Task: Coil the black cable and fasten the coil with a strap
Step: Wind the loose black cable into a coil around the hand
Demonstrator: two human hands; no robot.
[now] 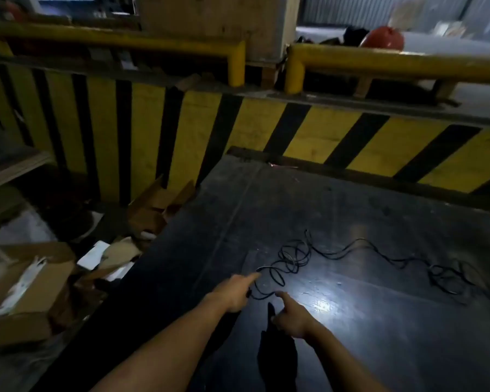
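With my left grip (234, 294) pinching the cable (294, 257) end and my right grip (290, 314) loose beside it, the tangle just beyond on the table (379, 349) could knot if I pull fast.

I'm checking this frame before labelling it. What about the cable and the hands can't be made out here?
Head view only:
- Black cable: its far end runs off the right edge; dark on the dark table.
- Left hand: grip on the cable end unclear, hidden by its fingers.
- Right hand: touching the cable or not, unclear in dim light.
- Strap: none discernible.
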